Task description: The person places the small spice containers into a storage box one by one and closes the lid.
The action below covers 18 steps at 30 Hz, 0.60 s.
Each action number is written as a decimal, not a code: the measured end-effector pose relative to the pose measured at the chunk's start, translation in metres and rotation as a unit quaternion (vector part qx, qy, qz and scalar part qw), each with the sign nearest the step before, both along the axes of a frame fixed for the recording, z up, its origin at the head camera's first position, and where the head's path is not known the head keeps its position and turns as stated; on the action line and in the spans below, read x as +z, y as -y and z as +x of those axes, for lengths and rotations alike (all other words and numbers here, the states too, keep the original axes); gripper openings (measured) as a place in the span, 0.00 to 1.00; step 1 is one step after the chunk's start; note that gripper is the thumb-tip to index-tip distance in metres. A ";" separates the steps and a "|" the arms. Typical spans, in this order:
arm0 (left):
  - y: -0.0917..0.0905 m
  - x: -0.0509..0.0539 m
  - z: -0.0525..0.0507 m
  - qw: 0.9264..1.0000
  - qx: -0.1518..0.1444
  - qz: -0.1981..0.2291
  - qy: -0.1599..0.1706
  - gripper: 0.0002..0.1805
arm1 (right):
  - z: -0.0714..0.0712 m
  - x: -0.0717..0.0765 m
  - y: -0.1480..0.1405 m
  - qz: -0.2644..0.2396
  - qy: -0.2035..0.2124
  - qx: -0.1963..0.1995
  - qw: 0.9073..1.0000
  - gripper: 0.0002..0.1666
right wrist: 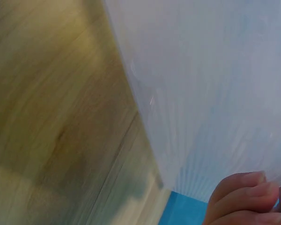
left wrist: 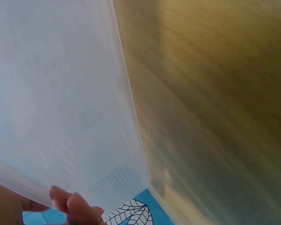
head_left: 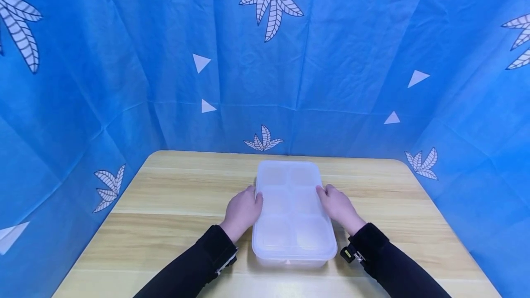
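Note:
In the head view a translucent white plastic storage box [head_left: 285, 243] stands lengthwise at the middle of the table, its flat lid on top. Several pale rounded compartments show faintly through the lid. My left hand [head_left: 242, 209] grips the box's left long side, thumb on the lid's edge. On the opposite side my right hand [head_left: 340, 207] holds it the same way. Curled fingertips [left wrist: 77, 206] press against the box wall under the rim in the left wrist view. The right wrist view shows bent fingers [right wrist: 246, 194] under the rim too. Whether the base touches the table I cannot tell.
The light wood-grain table [head_left: 174, 206] extends to both sides of the box. A blue curtain [head_left: 352, 59] with white leaf and triangle prints rises behind the table's back edge and along both sides. Black sleeves with wrist straps cover both forearms.

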<state>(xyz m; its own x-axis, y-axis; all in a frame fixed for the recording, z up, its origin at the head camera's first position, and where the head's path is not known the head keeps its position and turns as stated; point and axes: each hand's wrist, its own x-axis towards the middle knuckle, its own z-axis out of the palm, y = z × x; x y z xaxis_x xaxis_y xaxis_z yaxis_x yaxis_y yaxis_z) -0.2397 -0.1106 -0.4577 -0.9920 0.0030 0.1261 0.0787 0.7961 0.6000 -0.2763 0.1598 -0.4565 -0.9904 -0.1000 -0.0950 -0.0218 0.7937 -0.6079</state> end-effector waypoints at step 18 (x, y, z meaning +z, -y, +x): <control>-0.003 -0.012 -0.002 1.000 0.000 0.008 0.001 0.17 | 0.000 -0.010 0.005 0.026 -0.008 0.004 1.000 0.36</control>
